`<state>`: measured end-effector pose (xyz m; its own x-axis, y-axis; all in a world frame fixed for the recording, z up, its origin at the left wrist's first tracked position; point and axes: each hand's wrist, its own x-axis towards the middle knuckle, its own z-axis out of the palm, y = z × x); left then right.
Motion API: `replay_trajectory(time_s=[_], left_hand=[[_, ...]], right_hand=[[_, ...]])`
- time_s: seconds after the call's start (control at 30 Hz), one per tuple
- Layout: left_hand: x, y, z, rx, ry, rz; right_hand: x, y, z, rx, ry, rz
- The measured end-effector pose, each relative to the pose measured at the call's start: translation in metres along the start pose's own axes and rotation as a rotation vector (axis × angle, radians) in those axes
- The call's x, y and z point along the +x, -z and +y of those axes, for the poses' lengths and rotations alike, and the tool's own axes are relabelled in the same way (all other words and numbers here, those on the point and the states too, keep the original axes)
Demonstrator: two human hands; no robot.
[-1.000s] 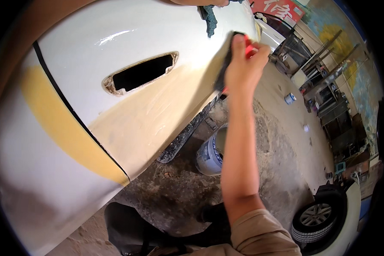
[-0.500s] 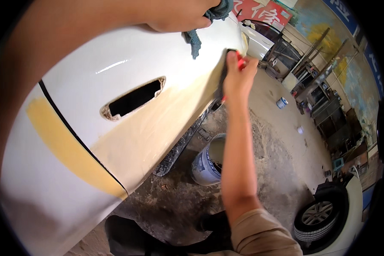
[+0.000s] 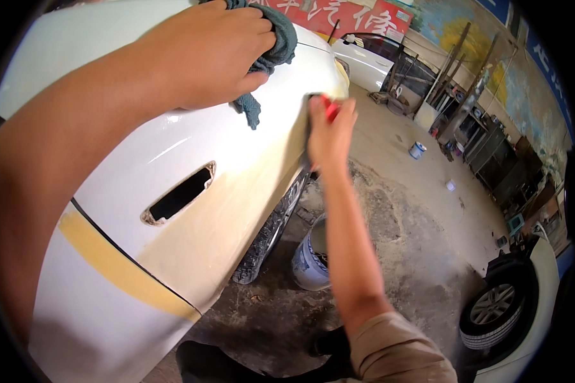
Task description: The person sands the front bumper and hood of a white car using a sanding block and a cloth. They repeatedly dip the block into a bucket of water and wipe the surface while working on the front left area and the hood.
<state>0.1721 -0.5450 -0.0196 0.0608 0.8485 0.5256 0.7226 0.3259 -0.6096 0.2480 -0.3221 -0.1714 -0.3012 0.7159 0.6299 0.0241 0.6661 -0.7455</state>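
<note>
My left hand (image 3: 220, 54) rests on top of a white car body panel (image 3: 191, 127) with its fingers wrapped round a dark teal cloth (image 3: 280, 41); one end of the cloth hangs down the panel. My right hand (image 3: 332, 131) grips a sanding block (image 3: 310, 127) with a red handle and a black base. The block lies against the side edge of the panel, on a beige, dull patch (image 3: 236, 210) that runs along it. A dark slot-shaped opening (image 3: 180, 195) sits in the panel between my hands and the dark panel gap. Motion slightly blurs my right hand.
A yellow filler band (image 3: 124, 271) crosses the neighbouring white panel. Below the car edge are a tyre (image 3: 259, 255) and a bucket (image 3: 310, 265) on the concrete floor. Farther right stand small cans (image 3: 417, 150), stacked scrap (image 3: 492, 153) and another car's wheel (image 3: 492, 309).
The view has shifted, showing more of my left hand and the cloth. My right hand with the sanding block has moved slightly forward along the panel edge. Both hands keep their grip.
</note>
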Motion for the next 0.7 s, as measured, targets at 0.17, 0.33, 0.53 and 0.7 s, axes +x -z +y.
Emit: replay_trajectory(time_s=[0.17, 0.33, 0.53, 0.7], left_hand=[[0.021, -0.026, 0.026, -0.173, -0.011, 0.03], [-0.007, 0.026, -0.009, 0.042, -0.033, -0.018], [0.004, -0.015, 0.01, -0.021, -0.099, 0.163], [0.012, 0.005, 0.01, -0.153, -0.178, 0.041]], right_hand=[[0.073, 0.04, 0.074, -0.228, -0.083, 0.061], [-0.144, -0.012, -0.059, 0.18, 0.386, 0.039], [0.007, 0.012, 0.01, -0.06, 0.052, 0.015], [0.15, 0.001, 0.134, -0.059, -0.052, 0.035]])
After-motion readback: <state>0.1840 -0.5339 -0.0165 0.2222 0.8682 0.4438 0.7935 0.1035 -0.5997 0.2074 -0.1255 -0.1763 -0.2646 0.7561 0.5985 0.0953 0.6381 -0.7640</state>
